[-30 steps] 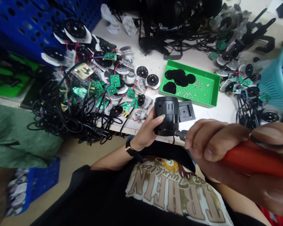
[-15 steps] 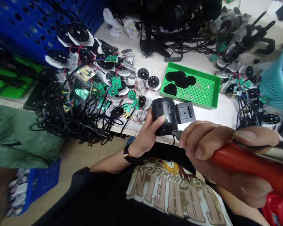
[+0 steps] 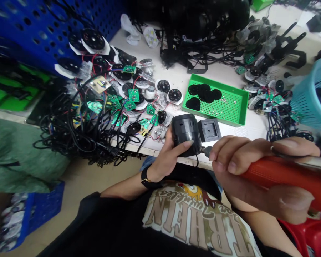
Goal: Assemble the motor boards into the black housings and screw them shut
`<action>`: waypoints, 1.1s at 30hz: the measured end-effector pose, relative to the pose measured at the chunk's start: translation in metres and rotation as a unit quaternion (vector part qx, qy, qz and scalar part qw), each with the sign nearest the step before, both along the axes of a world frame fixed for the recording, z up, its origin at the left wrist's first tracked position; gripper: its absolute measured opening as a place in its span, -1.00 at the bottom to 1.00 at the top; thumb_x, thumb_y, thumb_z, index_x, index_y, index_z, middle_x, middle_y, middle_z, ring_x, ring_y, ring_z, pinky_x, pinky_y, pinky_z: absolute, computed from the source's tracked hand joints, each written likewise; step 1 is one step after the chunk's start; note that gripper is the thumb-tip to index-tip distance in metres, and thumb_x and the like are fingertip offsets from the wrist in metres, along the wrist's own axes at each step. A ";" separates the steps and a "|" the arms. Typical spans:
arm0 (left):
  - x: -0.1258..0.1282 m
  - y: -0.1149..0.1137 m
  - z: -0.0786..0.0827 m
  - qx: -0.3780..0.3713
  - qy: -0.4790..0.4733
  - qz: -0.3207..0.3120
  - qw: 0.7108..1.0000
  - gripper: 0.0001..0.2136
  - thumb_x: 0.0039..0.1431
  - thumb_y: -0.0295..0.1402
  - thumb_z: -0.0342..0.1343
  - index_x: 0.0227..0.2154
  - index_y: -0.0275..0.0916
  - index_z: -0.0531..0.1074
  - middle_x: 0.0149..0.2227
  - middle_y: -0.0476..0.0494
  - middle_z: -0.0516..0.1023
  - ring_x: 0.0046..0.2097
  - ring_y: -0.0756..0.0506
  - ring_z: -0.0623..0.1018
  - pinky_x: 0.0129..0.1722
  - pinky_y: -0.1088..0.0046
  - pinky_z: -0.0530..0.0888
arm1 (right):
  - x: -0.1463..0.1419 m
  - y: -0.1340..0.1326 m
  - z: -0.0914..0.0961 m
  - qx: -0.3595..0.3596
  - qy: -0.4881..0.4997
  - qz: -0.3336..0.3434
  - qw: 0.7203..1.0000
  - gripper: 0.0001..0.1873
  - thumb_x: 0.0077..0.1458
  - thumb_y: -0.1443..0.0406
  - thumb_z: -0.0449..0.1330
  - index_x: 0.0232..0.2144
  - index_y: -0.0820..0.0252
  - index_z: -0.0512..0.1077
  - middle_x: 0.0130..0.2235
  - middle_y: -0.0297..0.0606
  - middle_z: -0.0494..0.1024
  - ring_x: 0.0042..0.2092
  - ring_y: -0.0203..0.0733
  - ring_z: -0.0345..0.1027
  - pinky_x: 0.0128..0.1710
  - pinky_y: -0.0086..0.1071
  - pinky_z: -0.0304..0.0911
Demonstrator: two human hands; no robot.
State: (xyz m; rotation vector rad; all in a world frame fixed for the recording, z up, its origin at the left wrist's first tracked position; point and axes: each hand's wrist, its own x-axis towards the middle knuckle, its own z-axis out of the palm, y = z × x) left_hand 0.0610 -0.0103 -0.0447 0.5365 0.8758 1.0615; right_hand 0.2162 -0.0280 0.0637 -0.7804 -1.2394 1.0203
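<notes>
A black cylindrical housing (image 3: 185, 135) is held over the bench's front edge, gripped by the closed fingers of the left hand (image 3: 164, 160). Its lower end is touched by the bit (image 3: 206, 151) of a red electric screwdriver (image 3: 283, 176), which is gripped in the right hand (image 3: 246, 167). A grey square cover (image 3: 210, 130) is placed just beside the housing on the white bench (image 3: 176, 67). Black discs and small screws are held in a green tray (image 3: 238, 116). Circuit boards (image 3: 133, 94) and black cables (image 3: 77, 132) are heaped to the left, and a teal basket (image 3: 310, 103) is seen to the right.
</notes>
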 end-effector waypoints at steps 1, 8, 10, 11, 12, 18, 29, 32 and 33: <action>0.000 -0.001 0.000 0.003 -0.001 -0.001 1.000 -0.26 0.03 -0.19 0.45 0.23 -0.09 0.23 0.32 -0.14 0.37 0.37 -0.29 0.31 0.35 0.15 0.30 | 0.001 0.000 0.000 -0.001 -0.006 0.009 1.000 -0.90 0.31 0.16 0.35 -0.13 -0.09 0.56 -0.47 -0.43 0.55 -0.46 -0.13 0.47 -0.31 -0.11 0.52; 0.002 -0.002 -0.007 -0.009 -0.037 -0.002 0.999 -0.26 0.10 -0.19 0.42 0.30 -0.07 0.21 0.37 -0.11 0.32 0.41 -0.27 0.26 0.44 0.08 0.19 | -0.006 -0.003 0.004 -0.017 0.034 -0.043 0.998 -0.90 0.34 0.12 0.32 -0.13 -0.09 0.55 -0.48 -0.45 0.54 -0.49 -0.18 0.42 -0.34 -0.14 0.49; 0.001 -0.002 -0.008 -0.005 -0.043 0.000 0.999 -0.28 0.12 -0.19 0.40 0.29 -0.08 0.23 0.37 -0.11 0.32 0.42 -0.26 0.25 0.46 0.11 0.15 | -0.011 -0.003 0.008 -0.028 0.038 -0.053 0.997 -0.91 0.34 0.12 0.32 -0.21 -0.07 0.56 -0.51 -0.45 0.52 -0.51 -0.18 0.41 -0.37 -0.16 0.47; 0.001 -0.002 -0.008 -0.002 -0.045 0.002 0.999 -0.30 0.13 -0.19 0.40 0.29 -0.08 0.23 0.37 -0.10 0.32 0.43 -0.25 0.24 0.47 0.12 0.14 | -0.012 -0.002 0.009 -0.025 0.038 -0.060 0.997 -0.89 0.34 0.13 0.31 -0.26 -0.05 0.56 -0.53 -0.45 0.51 -0.53 -0.19 0.39 -0.39 -0.17 0.46; 0.002 -0.002 -0.008 -0.001 -0.046 0.004 0.999 -0.32 0.15 -0.19 0.38 0.28 -0.08 0.24 0.37 -0.09 0.32 0.44 -0.24 0.22 0.47 0.13 0.14 | -0.013 -0.001 0.010 -0.019 0.040 -0.069 0.997 -0.85 0.35 0.14 0.31 -0.31 -0.03 0.56 -0.56 -0.46 0.50 -0.55 -0.19 0.38 -0.42 -0.19 0.44; 0.002 -0.001 -0.009 -0.001 -0.055 0.004 0.999 -0.34 0.17 -0.19 0.36 0.29 -0.07 0.26 0.35 -0.09 0.36 0.44 -0.27 0.22 0.46 0.07 0.17 | -0.002 0.007 -0.008 0.047 0.071 -0.077 0.993 -0.79 0.30 0.06 0.31 -0.11 -0.03 0.58 -0.52 -0.46 0.49 -0.54 -0.22 0.36 -0.42 -0.24 0.45; 0.005 0.000 -0.006 0.010 -0.029 0.017 0.999 -0.44 0.22 -0.17 0.32 0.22 -0.09 0.27 0.40 -0.09 0.28 0.51 -0.18 0.06 0.52 0.18 0.02 | 0.003 0.015 -0.021 0.029 0.108 -0.076 0.991 -0.70 0.25 0.05 0.31 -0.03 -0.02 0.54 -0.51 -0.48 0.35 -0.54 -0.27 0.30 -0.37 -0.28 0.46; 0.006 0.001 -0.007 0.009 -0.016 0.022 1.000 -0.42 0.18 -0.16 0.35 0.20 -0.08 0.28 0.35 -0.10 0.34 0.48 -0.22 0.12 0.49 0.14 0.09 | 0.002 0.014 -0.020 0.043 0.106 -0.086 0.990 -0.71 0.26 0.08 0.30 -0.02 0.00 0.54 -0.49 -0.47 0.36 -0.53 -0.26 0.29 -0.35 -0.25 0.47; 0.005 0.002 -0.008 0.003 -0.015 0.024 1.000 -0.39 0.14 -0.16 0.38 0.20 -0.07 0.29 0.33 -0.10 0.37 0.45 -0.25 0.20 0.46 0.11 0.18 | 0.002 0.016 -0.020 0.048 0.106 -0.099 0.988 -0.72 0.26 0.08 0.28 -0.03 0.00 0.55 -0.50 -0.48 0.34 -0.54 -0.27 0.27 -0.38 -0.27 0.46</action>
